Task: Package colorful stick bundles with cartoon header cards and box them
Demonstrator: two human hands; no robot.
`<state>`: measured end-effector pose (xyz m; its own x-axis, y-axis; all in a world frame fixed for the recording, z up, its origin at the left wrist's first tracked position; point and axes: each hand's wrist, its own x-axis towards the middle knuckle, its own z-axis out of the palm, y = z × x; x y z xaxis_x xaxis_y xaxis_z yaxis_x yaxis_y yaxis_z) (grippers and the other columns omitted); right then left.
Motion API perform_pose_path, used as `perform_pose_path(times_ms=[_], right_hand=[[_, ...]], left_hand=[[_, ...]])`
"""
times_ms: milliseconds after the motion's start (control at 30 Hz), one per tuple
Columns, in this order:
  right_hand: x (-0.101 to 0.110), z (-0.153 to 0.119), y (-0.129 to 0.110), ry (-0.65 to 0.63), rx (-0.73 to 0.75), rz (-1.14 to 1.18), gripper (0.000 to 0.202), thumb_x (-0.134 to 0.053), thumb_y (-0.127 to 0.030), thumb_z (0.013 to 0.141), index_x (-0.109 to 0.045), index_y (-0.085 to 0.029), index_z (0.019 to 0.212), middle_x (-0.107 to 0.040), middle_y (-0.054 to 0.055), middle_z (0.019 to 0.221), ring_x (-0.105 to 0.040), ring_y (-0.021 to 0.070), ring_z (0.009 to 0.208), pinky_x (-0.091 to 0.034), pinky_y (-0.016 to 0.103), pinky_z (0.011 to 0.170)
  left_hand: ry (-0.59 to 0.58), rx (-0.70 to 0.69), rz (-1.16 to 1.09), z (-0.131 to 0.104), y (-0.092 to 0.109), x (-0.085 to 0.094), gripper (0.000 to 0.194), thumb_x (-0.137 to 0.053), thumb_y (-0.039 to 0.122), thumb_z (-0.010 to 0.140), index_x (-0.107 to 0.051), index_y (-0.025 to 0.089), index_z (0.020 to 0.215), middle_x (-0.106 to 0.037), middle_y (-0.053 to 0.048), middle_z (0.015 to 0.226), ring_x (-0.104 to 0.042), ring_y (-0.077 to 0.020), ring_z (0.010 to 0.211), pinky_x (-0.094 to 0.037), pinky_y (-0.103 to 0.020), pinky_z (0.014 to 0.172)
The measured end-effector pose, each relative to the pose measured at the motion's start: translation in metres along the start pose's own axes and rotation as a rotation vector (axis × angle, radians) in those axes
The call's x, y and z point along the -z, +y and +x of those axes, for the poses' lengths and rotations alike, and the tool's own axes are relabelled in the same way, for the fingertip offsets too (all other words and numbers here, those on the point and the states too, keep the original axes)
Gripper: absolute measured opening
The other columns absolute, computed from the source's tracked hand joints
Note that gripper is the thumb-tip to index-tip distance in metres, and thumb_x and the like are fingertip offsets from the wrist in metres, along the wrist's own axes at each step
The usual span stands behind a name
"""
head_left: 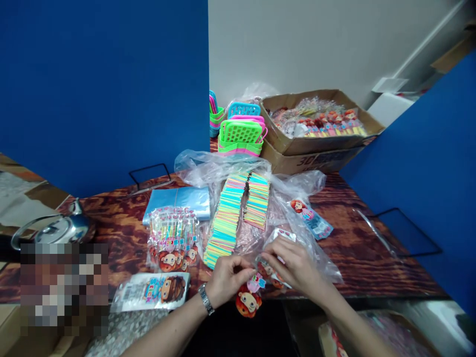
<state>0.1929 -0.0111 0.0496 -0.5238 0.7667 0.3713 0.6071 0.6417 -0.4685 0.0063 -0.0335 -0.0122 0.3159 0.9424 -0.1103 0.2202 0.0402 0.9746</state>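
Near the table's front edge, my left hand (227,281) pinches a small printed doll-head card (248,301) that hangs face up below the fingers. My right hand (294,261) is closed just to its right, its fingertips on a clear plastic packet with a similar red-haired figure (268,270). Its fingers partly cover that packet. Beyond my hands, two long rows of thin coloured sticks (225,218) lie on clear plastic sheeting (275,196). Left of them is a pile of filled clear packets (173,240) with doll heads. A flat pack of printed cards (154,291) lies nearer the front edge.
Behind stand stacked coloured plastic baskets (241,131) and a cardboard box (297,144) full of packets. Blue bags (182,201) lie left of the sticks, a printed pouch (312,220) right. A metal kettle (63,228) is far left. Blue panels (104,94) flank the table.
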Motion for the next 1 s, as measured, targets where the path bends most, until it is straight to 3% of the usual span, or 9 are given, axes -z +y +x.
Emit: perform_pose_path(times_ms=[100,200,233,300,367,500,667,800,1000], right_hand=[[-0.005,0.002,0.008,-0.134,-0.059,0.201,0.018,-0.044,-0.026,0.09,-0.057,-0.02,0.081,-0.062,0.002,0.072,-0.058,0.0131,0.067,-0.045,0.024,0.061],[-0.019,0.009,0.036,-0.214,-0.158,0.327,0.025,-0.033,-0.029,0.094,-0.057,-0.02,0.094,-0.065,0.002,0.078,-0.062,0.0127,0.072,-0.048,0.024,0.064],[-0.027,0.013,0.048,-0.173,-0.201,0.255,0.028,-0.03,-0.029,0.095,-0.055,-0.019,0.102,-0.066,0.003,0.085,-0.062,0.0138,0.078,-0.049,0.025,0.069],[-0.047,0.022,0.071,-0.102,-0.272,-0.111,0.029,-0.037,-0.031,0.092,-0.052,-0.018,0.113,-0.063,0.008,0.102,-0.058,0.0192,0.094,-0.046,0.033,0.082],[-0.069,0.031,0.089,-0.194,-0.294,-0.496,0.037,-0.043,-0.032,0.089,-0.048,-0.013,0.121,-0.058,0.015,0.11,-0.053,0.0247,0.1,-0.042,0.037,0.085],[-0.096,0.038,0.104,-0.254,-0.302,-0.637,0.035,-0.043,-0.021,0.088,-0.047,-0.008,0.119,-0.058,0.018,0.101,-0.049,0.0289,0.096,-0.039,0.041,0.08],[-0.1,0.031,0.108,-0.307,-0.287,-0.665,0.026,-0.034,-0.008,0.086,-0.054,-0.011,0.103,-0.056,0.014,0.091,-0.047,0.0259,0.09,-0.036,0.038,0.077],[-0.098,0.034,0.111,-0.333,-0.31,-0.622,0.022,-0.034,-0.006,0.085,-0.055,-0.013,0.089,-0.055,0.013,0.088,-0.047,0.0251,0.089,-0.035,0.036,0.076],[-0.089,0.044,0.112,-0.303,-0.42,-0.472,0.018,-0.037,-0.006,0.084,-0.053,-0.013,0.085,-0.058,0.015,0.089,-0.051,0.0237,0.089,-0.039,0.034,0.074]], left_hand=[[0.062,0.04,-0.04,-0.005,-0.006,0.004,0.019,-0.067,0.032,0.072,-0.061,0.014,0.066,-0.064,-0.001,0.062,-0.056,-0.0119,0.057,-0.043,-0.021,0.055],[0.101,0.097,-0.117,-0.007,-0.013,0.009,0.024,-0.07,0.031,0.067,-0.054,0.014,0.062,-0.058,0.001,0.056,-0.05,-0.0093,0.05,-0.039,-0.02,0.05],[0.1,0.112,-0.138,-0.008,-0.014,0.01,0.025,-0.07,0.031,0.068,-0.052,0.014,0.062,-0.058,0.001,0.055,-0.049,-0.009,0.05,-0.039,-0.02,0.049],[0.075,0.126,-0.168,-0.009,-0.016,0.011,0.025,-0.069,0.031,0.069,-0.052,0.014,0.063,-0.057,0.001,0.055,-0.049,-0.0087,0.049,-0.038,-0.02,0.049],[0.055,0.118,-0.184,-0.011,-0.015,0.01,0.023,-0.068,0.03,0.07,-0.053,0.014,0.064,-0.058,0.001,0.057,-0.049,-0.0091,0.052,-0.038,-0.02,0.05],[0.039,0.122,-0.218,-0.014,-0.015,0.008,0.023,-0.067,0.031,0.072,-0.053,0.014,0.065,-0.06,-0.001,0.062,-0.052,-0.0104,0.055,-0.04,-0.022,0.053],[0.052,0.143,-0.225,-0.014,-0.018,0.009,0.024,-0.067,0.032,0.071,-0.052,0.015,0.064,-0.06,-0.001,0.061,-0.053,-0.0111,0.056,-0.04,-0.022,0.054],[0.044,0.15,-0.252,-0.014,-0.019,0.009,0.024,-0.067,0.032,0.071,-0.051,0.015,0.064,-0.061,-0.002,0.062,-0.053,-0.0111,0.055,-0.04,-0.022,0.053],[0.068,0.144,-0.256,-0.015,-0.012,0.013,0.023,-0.066,0.03,0.071,-0.051,0.014,0.063,-0.057,0.001,0.059,-0.048,-0.009,0.052,-0.037,-0.021,0.051]])
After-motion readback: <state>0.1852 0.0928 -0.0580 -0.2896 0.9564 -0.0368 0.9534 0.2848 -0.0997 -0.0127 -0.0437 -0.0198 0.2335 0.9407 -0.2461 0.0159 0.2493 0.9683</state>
